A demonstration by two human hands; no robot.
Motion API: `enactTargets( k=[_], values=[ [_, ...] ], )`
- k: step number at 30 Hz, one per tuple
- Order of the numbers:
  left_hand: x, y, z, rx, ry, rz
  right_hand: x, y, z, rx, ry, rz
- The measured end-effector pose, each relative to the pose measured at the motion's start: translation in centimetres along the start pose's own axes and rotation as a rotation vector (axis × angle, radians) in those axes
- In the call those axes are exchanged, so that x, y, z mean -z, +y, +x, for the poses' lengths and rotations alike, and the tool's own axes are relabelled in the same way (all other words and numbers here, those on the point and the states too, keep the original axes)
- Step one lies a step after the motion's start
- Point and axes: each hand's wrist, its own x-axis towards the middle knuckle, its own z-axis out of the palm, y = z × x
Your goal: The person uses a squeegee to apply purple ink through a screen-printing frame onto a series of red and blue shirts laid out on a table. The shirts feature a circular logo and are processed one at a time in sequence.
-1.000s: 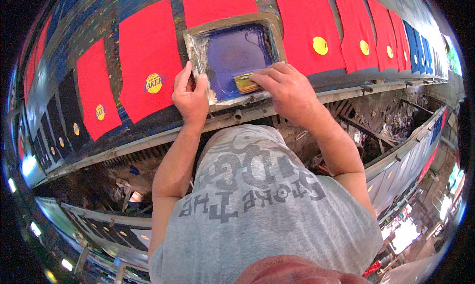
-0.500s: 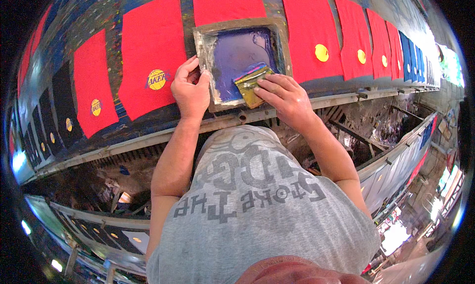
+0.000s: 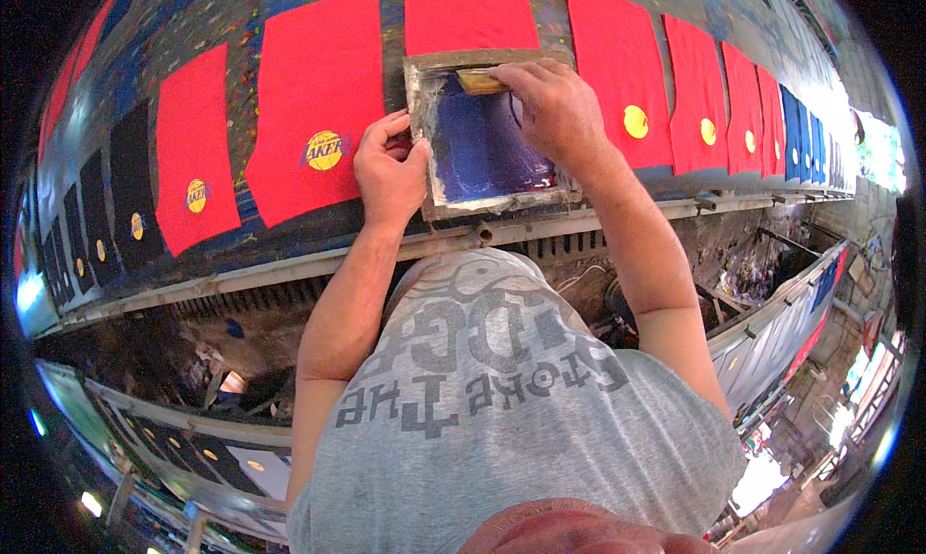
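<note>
Your right hand [image 3: 552, 106] pinches a flat yellow squeegee's [image 3: 477, 81] right end. Your left [image 3: 392, 173] touches a square blue-inked frame [image 3: 506, 203], grip unclear.

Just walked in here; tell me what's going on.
A person in a grey shirt stands at a long table holding flat red cloths. Their right hand grips a yellowish squeegee at the far end of a shallow frame smeared inside with blue-purple ink. Their left hand is at the frame's left edge. Neighbouring cloths on both sides bear round yellow prints.
</note>
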Motion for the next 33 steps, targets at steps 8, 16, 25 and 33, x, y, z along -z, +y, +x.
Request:
enactTargets(
  k=[8, 16, 25, 33],
  values=[
    [0.2, -0.7, 0.5, 0.01, -0.024, -0.008, -1.5, -2.0, -2.6, 0.032, 0.009, 0.025],
    [0.3, 0.1, 0.5, 0.026, -0.039, 0.017, 2.1, -6.1, -9.5, 0.129, -0.156, 0.149],
    [0.2, 0.0, 0.7, 0.075, -0.06, -0.025, 1.4, 4.0, -1.2, 0.096, 0.019, 0.026],
    [0.3, 0.2, 0.6, 0.087, -0.05, 0.031, 1.6, -0.2, -8.6, 0.112, -0.076, 0.108]
  ],
)
